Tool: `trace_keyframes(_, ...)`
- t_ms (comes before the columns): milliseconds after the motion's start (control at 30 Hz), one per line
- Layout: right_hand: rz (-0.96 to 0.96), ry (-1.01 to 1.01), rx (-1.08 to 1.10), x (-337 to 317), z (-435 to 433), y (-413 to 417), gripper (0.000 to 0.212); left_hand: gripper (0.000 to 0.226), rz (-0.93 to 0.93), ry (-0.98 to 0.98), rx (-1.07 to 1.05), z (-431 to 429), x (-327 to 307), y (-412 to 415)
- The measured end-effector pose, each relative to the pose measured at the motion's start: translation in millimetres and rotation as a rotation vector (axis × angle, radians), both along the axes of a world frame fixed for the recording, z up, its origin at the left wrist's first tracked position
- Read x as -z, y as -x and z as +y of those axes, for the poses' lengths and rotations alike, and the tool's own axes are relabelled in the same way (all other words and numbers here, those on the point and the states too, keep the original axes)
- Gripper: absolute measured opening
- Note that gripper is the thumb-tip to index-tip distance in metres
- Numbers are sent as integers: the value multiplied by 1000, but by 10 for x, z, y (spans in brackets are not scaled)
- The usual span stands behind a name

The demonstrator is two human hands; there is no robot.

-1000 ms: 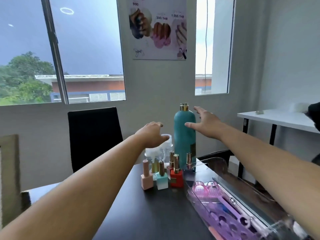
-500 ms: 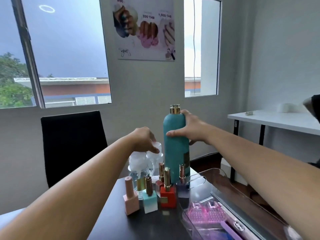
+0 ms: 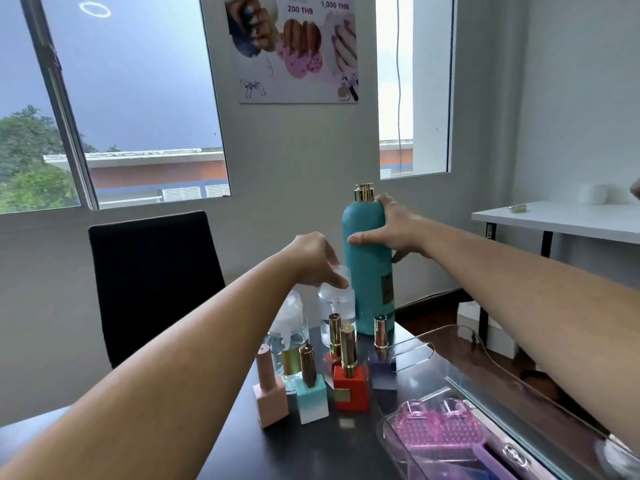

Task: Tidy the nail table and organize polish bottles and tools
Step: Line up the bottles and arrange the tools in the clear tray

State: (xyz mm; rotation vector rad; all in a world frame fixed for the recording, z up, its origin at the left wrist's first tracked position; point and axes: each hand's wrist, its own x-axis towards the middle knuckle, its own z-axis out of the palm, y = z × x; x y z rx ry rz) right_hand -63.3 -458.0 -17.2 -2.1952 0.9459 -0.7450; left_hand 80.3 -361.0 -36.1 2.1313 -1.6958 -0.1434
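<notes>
A tall teal bottle (image 3: 369, 282) with a gold cap stands upright at the far end of the black table (image 3: 311, 452). My right hand (image 3: 398, 230) is wrapped around its upper part. My left hand (image 3: 311, 259) grips the top of a small clear bottle (image 3: 337, 303) just left of the teal one. In front stand several polish bottles: a pink one (image 3: 270, 396), a light blue one (image 3: 311, 393), a red one (image 3: 350, 386) and a dark blue one (image 3: 381, 362).
A clear plastic organiser tray (image 3: 460, 372) lies at the right with pink and purple tools (image 3: 436, 431) inside. Another clear bottle (image 3: 289, 327) stands behind the polishes. A black chair (image 3: 152, 278) faces the table's far side. A white side table (image 3: 561, 220) stands at the right.
My right hand went from hovering open beside the teal bottle to gripping it. My left hand came down onto the small clear bottle. The view shifted closer and to the right.
</notes>
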Motion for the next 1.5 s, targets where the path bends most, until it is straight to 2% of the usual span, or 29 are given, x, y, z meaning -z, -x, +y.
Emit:
trace_keyframes(200,10,2,-19,1,-15,22,72,54,-17,-30,0,-26,-9,9)
trace_keyframes(433,13,16,-17,25,1,36,73,52,87,-37,26,-1,-16,-76)
trace_keyframes(633,18,15,-2,33,17,37,74,52,77,-18,39,-1,40,-101)
trace_keyframes(700,34,6,-3,20,24,56,83,56,50,-31,53,31,49,-96)
trace_keyframes(767,102,7,-4,-30,55,88,105,63,10,-25,51,108,33,-97)
trace_keyframes(800,148,31,6,-72,74,114,115,67,11,6,45,168,-2,-102)
trace_keyframes(867,223,146,84,-198,152,212,119,68,28,67,31,333,-96,-127)
trace_keyframes(933,251,339,164,-283,289,352,108,62,-10,40,36,527,-166,-164)
trace_keyframes(1000,201,505,119,-285,455,472,73,59,-47,-69,42,716,-197,-191)
trace_keyframes(1067,229,478,-52,-211,643,540,34,59,-47,-211,47,876,-207,-201)
trace_keyframes(1100,310,412,-141,-145,727,555,23,57,-41,-262,51,927,-204,-195)
trace_keyframes(1167,512,323,-254,15,837,533,20,52,-44,-278,48,981,-179,-184)
trace_keyframes(1233,610,321,-278,170,861,481,26,49,-96,-224,29,993,-144,-175)
trace_keyframes(1400,509,355,-250,355,806,396,15,49,-139,-115,4,937,-76,-145)
trace_keyframes(1500,510,374,-234,341,735,383,13,50,-169,-82,-14,851,-56,-149)
